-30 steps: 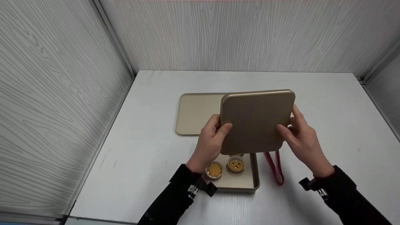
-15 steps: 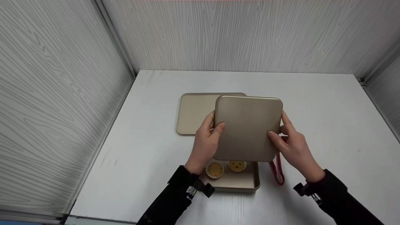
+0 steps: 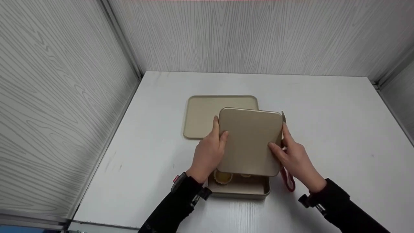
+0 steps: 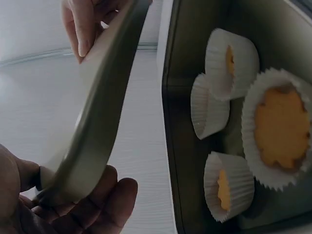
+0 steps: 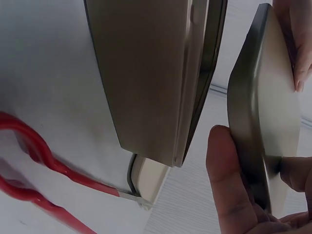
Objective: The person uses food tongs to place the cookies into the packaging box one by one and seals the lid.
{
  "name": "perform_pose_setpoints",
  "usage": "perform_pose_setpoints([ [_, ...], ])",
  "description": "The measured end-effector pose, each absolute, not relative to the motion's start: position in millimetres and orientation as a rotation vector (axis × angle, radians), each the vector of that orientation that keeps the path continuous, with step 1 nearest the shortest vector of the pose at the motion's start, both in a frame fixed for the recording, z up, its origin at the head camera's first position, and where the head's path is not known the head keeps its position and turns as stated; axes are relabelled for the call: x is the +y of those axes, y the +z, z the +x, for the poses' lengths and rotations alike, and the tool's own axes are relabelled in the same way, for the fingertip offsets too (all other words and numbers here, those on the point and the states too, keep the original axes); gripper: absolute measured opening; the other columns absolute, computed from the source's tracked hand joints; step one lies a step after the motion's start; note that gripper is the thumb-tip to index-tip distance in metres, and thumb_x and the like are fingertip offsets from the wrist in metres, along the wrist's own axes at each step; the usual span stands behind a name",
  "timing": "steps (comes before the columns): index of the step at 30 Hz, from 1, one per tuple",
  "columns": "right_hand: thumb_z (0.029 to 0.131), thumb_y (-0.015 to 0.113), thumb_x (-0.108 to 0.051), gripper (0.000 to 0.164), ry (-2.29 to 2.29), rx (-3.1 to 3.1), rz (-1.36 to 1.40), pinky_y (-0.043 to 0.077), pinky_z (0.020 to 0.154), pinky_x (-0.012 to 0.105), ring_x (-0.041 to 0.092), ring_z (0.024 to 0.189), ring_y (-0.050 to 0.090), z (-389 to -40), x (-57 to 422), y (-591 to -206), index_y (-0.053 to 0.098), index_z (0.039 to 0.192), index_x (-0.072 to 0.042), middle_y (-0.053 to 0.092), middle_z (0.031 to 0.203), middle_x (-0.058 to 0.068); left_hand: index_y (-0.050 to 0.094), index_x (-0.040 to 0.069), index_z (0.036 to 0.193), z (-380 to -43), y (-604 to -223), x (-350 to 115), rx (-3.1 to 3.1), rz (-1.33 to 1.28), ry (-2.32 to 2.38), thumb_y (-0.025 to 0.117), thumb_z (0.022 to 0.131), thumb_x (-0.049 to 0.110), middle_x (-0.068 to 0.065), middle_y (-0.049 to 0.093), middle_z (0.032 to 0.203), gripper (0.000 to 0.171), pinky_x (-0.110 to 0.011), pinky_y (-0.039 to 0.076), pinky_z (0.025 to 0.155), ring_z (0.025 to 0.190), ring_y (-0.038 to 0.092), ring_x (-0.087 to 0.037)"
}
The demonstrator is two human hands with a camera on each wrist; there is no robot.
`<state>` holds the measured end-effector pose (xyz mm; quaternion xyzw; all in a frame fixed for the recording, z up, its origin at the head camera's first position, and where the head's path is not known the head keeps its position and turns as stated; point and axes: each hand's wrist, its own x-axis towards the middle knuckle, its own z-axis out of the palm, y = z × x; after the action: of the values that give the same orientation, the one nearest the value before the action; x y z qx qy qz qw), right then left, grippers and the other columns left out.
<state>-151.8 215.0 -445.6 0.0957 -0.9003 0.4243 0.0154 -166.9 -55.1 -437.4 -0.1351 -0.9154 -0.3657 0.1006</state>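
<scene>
A gold-brown metal lid with rounded corners is held tilted by both hands over a matching rectangular tin. My left hand grips its left side, thumb on the top face and fingers behind. At the opposite side my right hand pinches the edge between thumb and fingers. The left wrist view looks into the tin, where several white pleated paper cups stand, some with orange-yellow cookies in them. From the head view the lid hides most of the tin's inside.
Behind the lid lies a flat beige tray, partly covered by it in the head view. Red-handled tongs rest on the table just right of the tin. Grey wood-grain panels stand behind and beside the white table.
Both hands have brought the lid nearer and to the left, lowering it over the tin. Less of the paper cups shows now, and more of the tray and the tongs' tip is visible.
</scene>
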Motion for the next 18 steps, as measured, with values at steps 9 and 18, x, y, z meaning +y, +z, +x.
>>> perform_pose_setpoints([
  [9, 0.104, 0.059, -0.038, 0.088, 1.342, -2.954, 0.252, 0.055, 0.052, 0.031, 0.017, 0.058, 0.063, -149, 208, -456, 0.005, 0.164, -0.002, 0.069, 0.090, 0.015, 0.033, -0.007, 0.156, -165, -447, -62, -2.917, -0.301, -0.755, 0.041, 0.110, 0.035, -0.001, 0.046, 0.056, 0.063, -0.037, 0.045, 0.046, 0.050, 0.048, -0.017],
  [18, 0.105, 0.054, -0.044, 0.084, 1.078, -3.035, 0.274, 0.054, 0.083, 0.046, 0.032, 0.096, 0.067, -146, 198, -467, 0.013, 0.162, 0.004, 0.069, 0.108, 0.029, 0.042, -0.012, 0.148, -161, -465, -60, -2.956, -0.172, -0.670, 0.044, 0.109, 0.034, -0.020, 0.070, 0.075, 0.061, -0.046, 0.054, 0.054, 0.065, 0.069, -0.033],
])
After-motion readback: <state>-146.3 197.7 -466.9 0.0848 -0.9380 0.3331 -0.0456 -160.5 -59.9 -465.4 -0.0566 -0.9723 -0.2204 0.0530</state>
